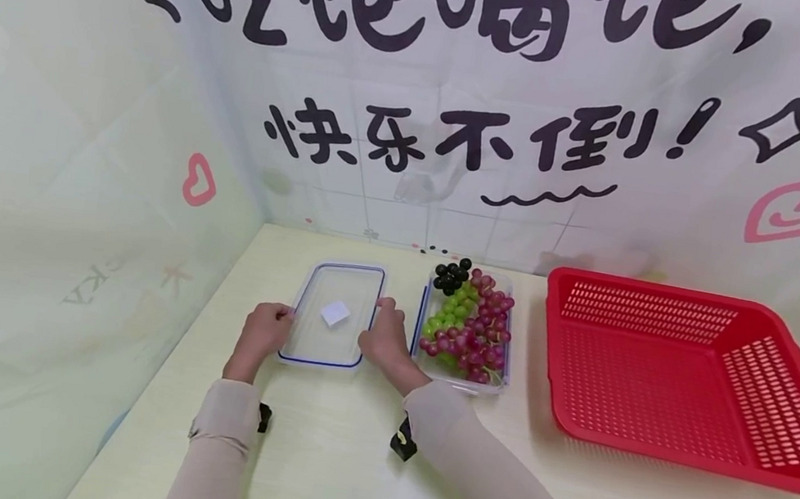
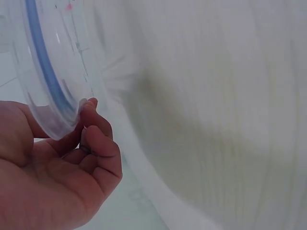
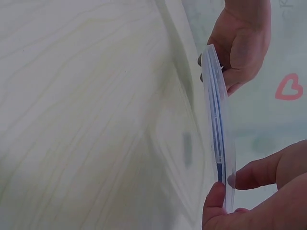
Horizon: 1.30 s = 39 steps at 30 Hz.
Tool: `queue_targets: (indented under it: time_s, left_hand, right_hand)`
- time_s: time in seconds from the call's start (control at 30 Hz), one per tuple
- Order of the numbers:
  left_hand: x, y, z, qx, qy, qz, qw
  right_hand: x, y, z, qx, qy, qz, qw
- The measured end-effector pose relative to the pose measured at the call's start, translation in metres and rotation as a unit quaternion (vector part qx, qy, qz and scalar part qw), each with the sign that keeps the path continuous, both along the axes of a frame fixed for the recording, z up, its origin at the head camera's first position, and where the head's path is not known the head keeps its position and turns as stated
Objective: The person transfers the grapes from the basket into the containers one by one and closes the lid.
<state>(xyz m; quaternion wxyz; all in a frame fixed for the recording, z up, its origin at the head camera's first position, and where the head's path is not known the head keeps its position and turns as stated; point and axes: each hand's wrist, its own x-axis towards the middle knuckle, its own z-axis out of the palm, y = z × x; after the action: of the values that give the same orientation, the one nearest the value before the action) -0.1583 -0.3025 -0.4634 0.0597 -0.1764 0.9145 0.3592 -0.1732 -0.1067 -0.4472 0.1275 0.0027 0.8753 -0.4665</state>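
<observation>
Both hands hold a clear plastic box lid with a blue seal (image 1: 308,344), raised over the table at the left. A small white square (image 1: 335,314) shows in its middle. My left hand (image 1: 264,333) pinches the lid's left edge; the left wrist view shows the thumb and fingertips at its rim. On the opposite edge, my right hand (image 1: 386,336) grips it between thumb and fingers, as the right wrist view shows. Just right of that hand stands a clear box (image 1: 462,386) filled with black grapes (image 1: 452,277), green grapes (image 1: 450,314) and red grapes (image 1: 486,325).
A large red plastic basket (image 1: 658,394) with slotted walls stands on the right of the pale wooden table (image 1: 339,457). Behind the table hangs a printed white wall cloth (image 1: 403,225), and another cloth side (image 1: 74,245) closes off the left.
</observation>
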Motion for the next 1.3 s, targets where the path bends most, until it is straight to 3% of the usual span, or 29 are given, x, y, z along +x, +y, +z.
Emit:
queue_targets:
  time_s: [0.57,0.83,1.3]
  left_hand:
    - [-0.002,0.003,0.025,0.015,0.075,0.012,0.997]
    - [-0.003,0.01,0.038,0.022,0.093,0.011,0.9954]
    - [-0.005,0.035,0.065,0.05,0.126,0.005,0.9908]
  right_hand:
    - [0.003,0.004,0.032,0.007,0.069,0.022,0.997]
    - [0.003,0.014,0.048,0.026,0.099,0.031,0.994]
    - [-0.004,0.048,0.073,-0.029,0.158,0.048,0.986]
